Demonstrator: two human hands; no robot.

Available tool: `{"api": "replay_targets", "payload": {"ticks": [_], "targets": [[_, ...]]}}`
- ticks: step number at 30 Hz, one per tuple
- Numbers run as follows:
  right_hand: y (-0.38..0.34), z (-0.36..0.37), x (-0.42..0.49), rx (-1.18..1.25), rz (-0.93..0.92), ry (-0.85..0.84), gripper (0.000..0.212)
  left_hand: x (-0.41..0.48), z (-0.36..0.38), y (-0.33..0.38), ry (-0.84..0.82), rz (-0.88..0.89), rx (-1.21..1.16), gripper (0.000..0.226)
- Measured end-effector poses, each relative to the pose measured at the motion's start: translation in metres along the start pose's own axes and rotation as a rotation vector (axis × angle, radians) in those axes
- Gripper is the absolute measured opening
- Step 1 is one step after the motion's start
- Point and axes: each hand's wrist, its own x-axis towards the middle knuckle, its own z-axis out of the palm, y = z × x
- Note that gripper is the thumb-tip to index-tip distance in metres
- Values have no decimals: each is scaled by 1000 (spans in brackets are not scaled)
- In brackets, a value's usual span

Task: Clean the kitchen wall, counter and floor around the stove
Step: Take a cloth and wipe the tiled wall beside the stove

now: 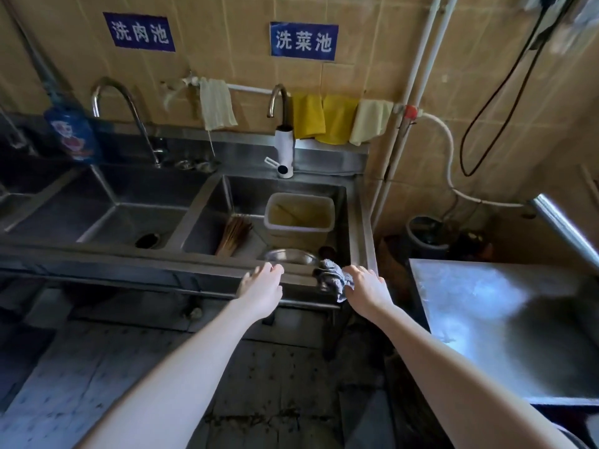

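Head view: bowl [291, 255], tub [299, 229], skewers [235, 234] beyond rag [330, 277]

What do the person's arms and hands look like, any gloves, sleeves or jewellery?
Both arms are bare along their whole visible length. The left hand and right hand wear no gloves, and no watch, bracelet or ring shows. A grey sliver at the bottom right corner may be clothing; too little shows to tell.
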Motion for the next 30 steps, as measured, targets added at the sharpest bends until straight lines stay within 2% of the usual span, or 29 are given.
{"api": "replay_targets", "payload": {"ticks": [8,16,22,30], "targets": [[15,38,54,62,-33,-156,47,56,24,7,-56,-56,-6,34],[20,62,73,17,-56,-263,73,93,36,7,-89,-46,-31,33],[21,72,79,16,-8,-255,67,129,36,0,-113,8,-42,33],[4,69,79,65,141,-133,52,176,35,-15,-192,195,-8,30]]}}
